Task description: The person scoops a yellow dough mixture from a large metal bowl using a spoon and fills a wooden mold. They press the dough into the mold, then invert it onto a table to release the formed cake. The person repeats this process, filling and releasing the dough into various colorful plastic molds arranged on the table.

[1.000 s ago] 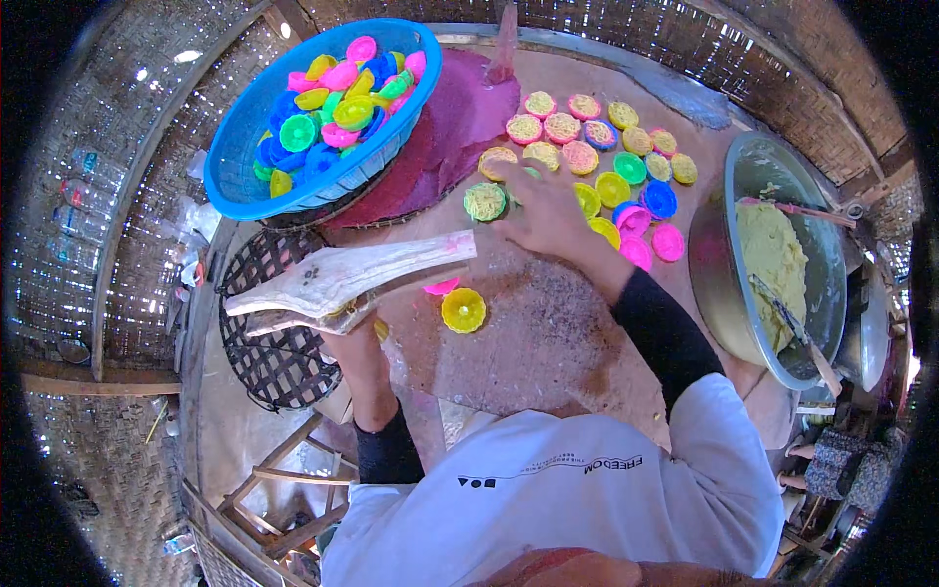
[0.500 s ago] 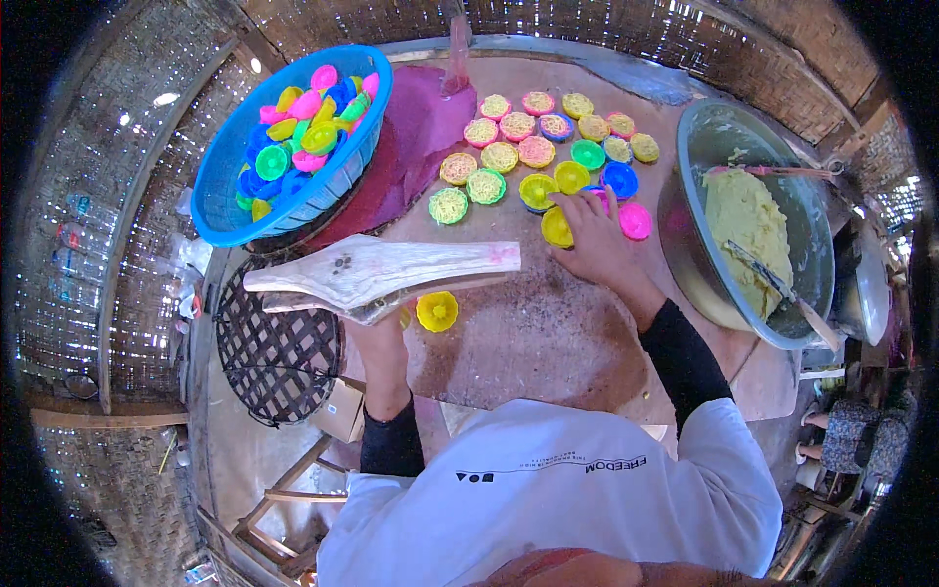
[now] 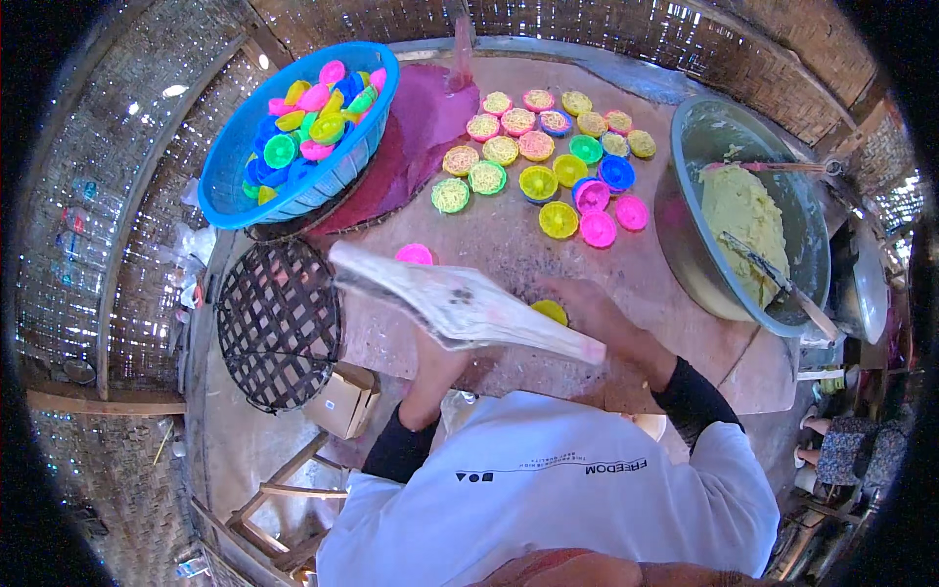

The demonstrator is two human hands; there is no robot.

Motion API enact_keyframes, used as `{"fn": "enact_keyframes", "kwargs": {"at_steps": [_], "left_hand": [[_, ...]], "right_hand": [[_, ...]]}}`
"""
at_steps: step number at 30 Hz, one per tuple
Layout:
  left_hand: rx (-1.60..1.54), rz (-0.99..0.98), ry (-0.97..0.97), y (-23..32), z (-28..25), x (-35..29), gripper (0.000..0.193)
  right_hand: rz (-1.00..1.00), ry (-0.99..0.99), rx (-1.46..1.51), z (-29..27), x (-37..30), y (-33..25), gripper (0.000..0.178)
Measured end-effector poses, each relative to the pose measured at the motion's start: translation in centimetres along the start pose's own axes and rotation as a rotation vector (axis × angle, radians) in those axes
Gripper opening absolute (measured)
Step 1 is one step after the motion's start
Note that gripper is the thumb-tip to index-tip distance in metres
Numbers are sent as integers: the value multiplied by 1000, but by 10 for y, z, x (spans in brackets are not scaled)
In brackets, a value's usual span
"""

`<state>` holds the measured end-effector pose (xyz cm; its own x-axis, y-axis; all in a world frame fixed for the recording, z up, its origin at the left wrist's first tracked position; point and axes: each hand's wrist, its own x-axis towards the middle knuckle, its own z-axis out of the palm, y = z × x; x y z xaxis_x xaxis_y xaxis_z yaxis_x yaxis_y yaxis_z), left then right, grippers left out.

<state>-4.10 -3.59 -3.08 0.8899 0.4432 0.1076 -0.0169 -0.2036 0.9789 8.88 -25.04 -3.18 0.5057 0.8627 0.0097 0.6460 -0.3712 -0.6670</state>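
Note:
My left hand [image 3: 442,360] is closed round a long pale wooden tool [image 3: 460,303], wide in the middle and tapering to both ends. It slants over the table, its right end lower, hiding most of my fingers. My right hand [image 3: 585,305] is smeared by motion near that right end. A yellow fluted mould [image 3: 550,311] shows at its fingertips; whether they grip it I cannot tell. One pink mould [image 3: 414,254] lies behind the tool. Farther off are bare moulds, such as a yellow one [image 3: 558,220] and a blue one [image 3: 616,173], and several moulds heaped with pale strands [image 3: 487,177].
A blue basket [image 3: 217,210] of colourful moulds stands at the far left, beside purple sheeting [image 3: 430,117]. Nearer lies a black woven basket [image 3: 279,323], with a cardboard box [image 3: 342,401] below it. On the right, a large basin [image 3: 685,235] holds pale yellow dough [image 3: 738,210] and a knife-like tool [image 3: 773,274].
My right hand has drawn back from the bare moulds toward me. The wooden tool has swung right and tilted, its right end now lower. The pink mould behind it has come into view.

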Motion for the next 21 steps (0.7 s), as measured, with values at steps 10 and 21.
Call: {"fn": "enact_keyframes", "kwargs": {"at_steps": [10, 21], "left_hand": [[172, 647, -560, 93, 22, 72, 59], [-1567, -88, -546, 33, 37, 105, 37]], "right_hand": [[318, -205, 797, -94, -53, -63, 73], [792, -348, 816, -84, -43, -34, 68]]}}
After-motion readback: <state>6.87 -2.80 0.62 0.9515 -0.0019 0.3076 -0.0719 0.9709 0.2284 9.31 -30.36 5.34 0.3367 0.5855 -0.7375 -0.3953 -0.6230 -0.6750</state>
